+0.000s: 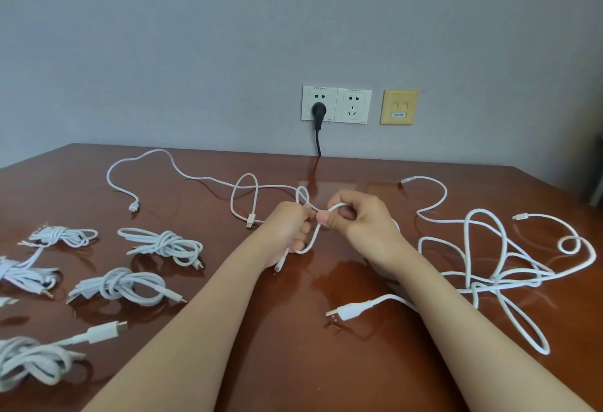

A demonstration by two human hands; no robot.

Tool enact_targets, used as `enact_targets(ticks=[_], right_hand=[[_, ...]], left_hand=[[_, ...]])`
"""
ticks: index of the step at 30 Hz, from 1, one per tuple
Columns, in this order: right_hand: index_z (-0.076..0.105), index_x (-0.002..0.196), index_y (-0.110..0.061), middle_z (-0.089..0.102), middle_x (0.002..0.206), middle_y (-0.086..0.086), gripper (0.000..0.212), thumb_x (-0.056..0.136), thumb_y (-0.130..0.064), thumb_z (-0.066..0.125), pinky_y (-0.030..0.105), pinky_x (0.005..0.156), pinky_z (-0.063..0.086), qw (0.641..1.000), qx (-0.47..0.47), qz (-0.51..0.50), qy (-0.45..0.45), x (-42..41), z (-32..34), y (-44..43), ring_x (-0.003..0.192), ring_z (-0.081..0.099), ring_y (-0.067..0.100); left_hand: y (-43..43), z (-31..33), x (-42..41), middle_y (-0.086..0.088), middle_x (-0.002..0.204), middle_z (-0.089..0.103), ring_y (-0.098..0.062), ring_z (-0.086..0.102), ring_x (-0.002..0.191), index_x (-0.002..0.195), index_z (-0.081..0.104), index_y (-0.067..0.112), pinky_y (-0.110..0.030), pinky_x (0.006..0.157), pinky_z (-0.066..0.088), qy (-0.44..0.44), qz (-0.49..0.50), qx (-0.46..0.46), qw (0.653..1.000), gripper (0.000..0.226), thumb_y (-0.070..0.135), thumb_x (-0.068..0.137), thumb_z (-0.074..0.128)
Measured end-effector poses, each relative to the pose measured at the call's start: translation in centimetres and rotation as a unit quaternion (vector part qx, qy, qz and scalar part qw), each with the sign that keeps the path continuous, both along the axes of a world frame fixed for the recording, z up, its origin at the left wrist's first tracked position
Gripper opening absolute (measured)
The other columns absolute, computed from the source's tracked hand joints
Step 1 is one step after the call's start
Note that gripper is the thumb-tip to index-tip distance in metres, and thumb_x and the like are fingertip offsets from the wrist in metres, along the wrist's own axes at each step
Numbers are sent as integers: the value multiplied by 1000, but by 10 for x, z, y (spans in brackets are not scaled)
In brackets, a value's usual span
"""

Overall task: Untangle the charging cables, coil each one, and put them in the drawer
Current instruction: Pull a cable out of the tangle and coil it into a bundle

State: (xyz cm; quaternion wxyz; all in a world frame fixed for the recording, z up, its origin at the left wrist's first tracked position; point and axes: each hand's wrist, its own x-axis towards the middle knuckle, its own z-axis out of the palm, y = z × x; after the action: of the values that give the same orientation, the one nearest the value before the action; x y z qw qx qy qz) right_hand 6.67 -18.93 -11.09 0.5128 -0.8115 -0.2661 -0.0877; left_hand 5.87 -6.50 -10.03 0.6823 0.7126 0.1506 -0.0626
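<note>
Head view: your left hand [290, 229] and right hand [359, 222] meet just below the wall socket [336, 105], over the glossy, reddish-brown tabletop [261, 330]. Your left fingers are curled round a thin white cable [311, 238], and your right thumb and fingers pinch a rounded bend of the same cable. Its slim connector end hangs under your left hand. Below and left of the socket lie knotted bundles [163, 245], each one a fat, ropey coil with short loops sticking out. Below and right of the socket sprawls a loose tangle [489, 268] of white cord in wide, open loops. Its flat USB plug [342, 310] lies nearer you. A round black plug [318, 109] sits in the socket's left plate.
</note>
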Motion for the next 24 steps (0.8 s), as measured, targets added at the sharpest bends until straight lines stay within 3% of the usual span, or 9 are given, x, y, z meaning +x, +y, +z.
enact_targets(ticks=[3, 5, 7, 9, 14, 20, 22, 24], right_hand=[[58, 63, -21, 40, 50, -8, 27, 88, -11, 63, 22, 61, 44, 998, 53, 35, -1, -2, 2, 7, 55, 43, 8], [58, 64, -24, 51, 54, -7, 29, 90, -11, 59, 29, 66, 45, 996, 74, 43, 5, -2, 2, 9, 59, 50, 9], [57, 64, -22, 56, 55, -9, 29, 90, -10, 58, 25, 64, 42, 996, 80, 42, 17, -2, 3, 10, 56, 51, 4], [58, 64, -23, 56, 61, -7, 27, 88, -10, 61, 25, 63, 43, 997, 77, 22, 18, 0, 2, 10, 56, 52, 3], [61, 65, -20, 48, 82, -1, 22, 82, -8, 69, 27, 57, 45, 996, 85, -3, 15, 6, 0, 4, 51, 52, 12], [55, 76, -28, 48, 89, 2, 25, 81, -6, 65, 28, 63, 46, 999, 7, -26, -34, 5, -1, 0, 68, 51, 15], [53, 85, -26, 53, 93, 6, 23, 80, -6, 63, 21, 61, 43, 998, -39, -28, -32, 4, -1, -4, 75, 51, 16], [55, 85, -20, 58, 90, 8, 11, 83, -11, 61, 23, 62, 42, 996, -79, -23, -33, 4, -1, -6, 76, 53, 17]], left_hand=[[-1, -4, 1, 0, 51, 35, -7, 33, 37, 62, 35, 15, -16, 29, 25, -10, -24, 59, 998, 38, 12, 100, 31], [-4, -5, -3, 1, 42, 30, -5, 25, 29, 59, 34, 14, -11, 29, 16, -1, -75, -39, 996, 43, 23, 101, 30], [-4, -7, -6, 3, 36, 27, -3, 20, 26, 55, 33, 14, -8, 30, 12, 6, -118, -111, 987, 59, 54, 98, 23], [-4, -6, -7, 4, 36, 26, -2, 20, 26, 54, 32, 15, -8, 31, 12, 7, -158, -128, 979, 68, 75, 82, 12], [-6, -6, -9, 4, 39, 26, -2, 19, 29, 55, 36, 13, -8, 33, 12, -13, -214, -92, 972, 77, 80, 69, 3], [-3, -9, -13, 8, 44, 25, -2, 16, 36, 65, 33, 17, -13, 35, 14, -72, -266, -16, 961, 65, 80, 54, 26], [-2, -10, -15, 11, 45, 26, -1, 17, 37, 66, 31, 18, -12, 35, 16, -97, -285, 15, 954, 71, 85, 44, 42], [-1, -11, -15, 13, 45, 28, 0, 19, 38, 64, 29, 20, -11, 36, 19, -118, -301, 22, 946, 80, 87, 30, 57]])
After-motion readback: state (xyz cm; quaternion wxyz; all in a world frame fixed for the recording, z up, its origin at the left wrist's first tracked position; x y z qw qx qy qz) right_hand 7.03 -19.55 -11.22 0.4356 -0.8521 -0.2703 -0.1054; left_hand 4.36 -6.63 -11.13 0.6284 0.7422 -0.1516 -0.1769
